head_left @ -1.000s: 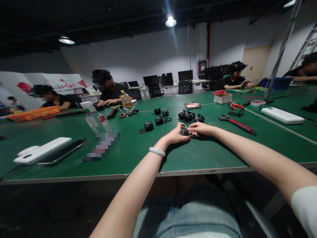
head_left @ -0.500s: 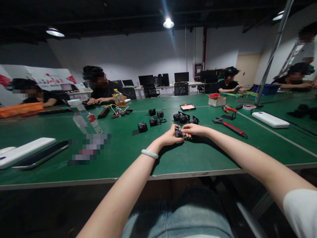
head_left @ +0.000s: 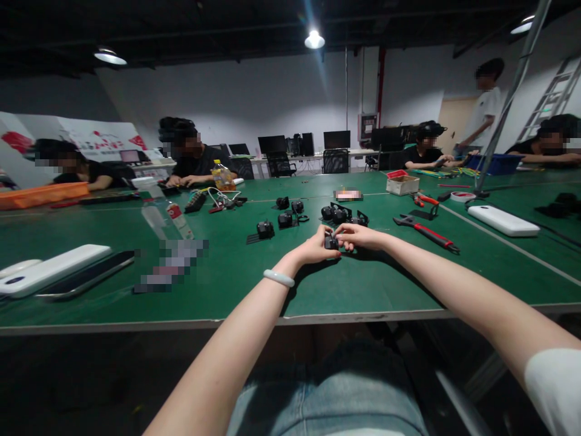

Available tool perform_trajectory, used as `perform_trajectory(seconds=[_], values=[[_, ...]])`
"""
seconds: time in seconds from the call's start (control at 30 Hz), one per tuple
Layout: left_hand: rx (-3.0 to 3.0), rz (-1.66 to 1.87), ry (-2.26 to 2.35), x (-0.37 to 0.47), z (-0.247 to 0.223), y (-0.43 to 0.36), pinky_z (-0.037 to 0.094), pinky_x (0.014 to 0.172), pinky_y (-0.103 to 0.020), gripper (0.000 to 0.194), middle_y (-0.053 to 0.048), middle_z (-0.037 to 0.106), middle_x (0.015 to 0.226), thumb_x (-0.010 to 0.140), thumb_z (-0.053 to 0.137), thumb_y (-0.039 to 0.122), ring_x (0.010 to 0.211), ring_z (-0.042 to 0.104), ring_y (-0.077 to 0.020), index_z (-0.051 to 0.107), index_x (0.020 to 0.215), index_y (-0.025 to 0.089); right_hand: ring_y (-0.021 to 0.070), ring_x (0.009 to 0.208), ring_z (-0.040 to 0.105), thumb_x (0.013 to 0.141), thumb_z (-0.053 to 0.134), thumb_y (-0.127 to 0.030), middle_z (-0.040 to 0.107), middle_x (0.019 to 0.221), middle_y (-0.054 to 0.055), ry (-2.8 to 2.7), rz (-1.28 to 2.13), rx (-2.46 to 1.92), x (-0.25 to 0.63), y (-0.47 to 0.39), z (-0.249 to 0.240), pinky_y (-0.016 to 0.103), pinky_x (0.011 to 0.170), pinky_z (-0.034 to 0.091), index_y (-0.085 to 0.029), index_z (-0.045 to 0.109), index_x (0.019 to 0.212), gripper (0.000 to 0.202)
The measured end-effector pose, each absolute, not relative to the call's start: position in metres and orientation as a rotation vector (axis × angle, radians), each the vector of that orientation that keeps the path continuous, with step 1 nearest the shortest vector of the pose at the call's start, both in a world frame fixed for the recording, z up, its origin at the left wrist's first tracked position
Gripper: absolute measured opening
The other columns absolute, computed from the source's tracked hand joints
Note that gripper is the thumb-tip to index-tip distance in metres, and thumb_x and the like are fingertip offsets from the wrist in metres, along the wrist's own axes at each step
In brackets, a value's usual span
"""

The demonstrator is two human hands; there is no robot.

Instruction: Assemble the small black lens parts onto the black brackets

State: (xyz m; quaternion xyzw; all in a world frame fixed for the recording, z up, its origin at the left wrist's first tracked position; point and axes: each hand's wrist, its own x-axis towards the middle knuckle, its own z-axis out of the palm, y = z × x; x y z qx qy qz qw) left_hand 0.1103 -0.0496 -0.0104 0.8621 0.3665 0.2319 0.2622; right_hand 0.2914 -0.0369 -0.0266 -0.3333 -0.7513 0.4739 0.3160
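My left hand (head_left: 316,248) is closed around a small black block-shaped part (head_left: 331,243), just above the green table. My right hand (head_left: 359,236) meets it from the right, thumb and forefinger pinched at the part's upper edge. Whatever those fingertips hold is too small to make out. Just beyond my hands stands a group of similar black parts (head_left: 336,213) with flat brackets. More of them lie to the left, among them one black part with a slotted plate (head_left: 264,229) and another (head_left: 285,219) beside it.
Red-handled adjustable pliers (head_left: 426,234) lie right of my hands, with a white power bank (head_left: 503,220) farther right. A small box (head_left: 402,184) stands behind them. To the left are a clear bottle (head_left: 157,209) and a phone (head_left: 88,275). Co-workers sit across the table.
The view has shifted slightly, so the table appears a little farther right. Both hands stay together at the black part. A person standing at the back right has come more fully into view.
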Motion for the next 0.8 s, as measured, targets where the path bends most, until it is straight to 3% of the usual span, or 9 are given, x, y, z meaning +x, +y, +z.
perform_trajectory(seconds=[0.8], values=[[2.281, 0.648, 0.977, 0.1085, -0.0111, -0.0481, 0.040, 0.063, -0.027, 0.062, -0.003, 0.047, 0.085, 0.051, 0.060, 0.037, 0.074, 0.048, -0.0144, 0.033, 0.102, 0.015, 0.0091, 0.063, 0.049, 0.056, 0.063, -0.029, 0.054, 0.081, 0.002, -2.005, 1.134, -0.820, 0.2933, -0.0401, -0.0326, 0.021, 0.052, 0.041, -0.019, 0.040, 0.097, 0.048]])
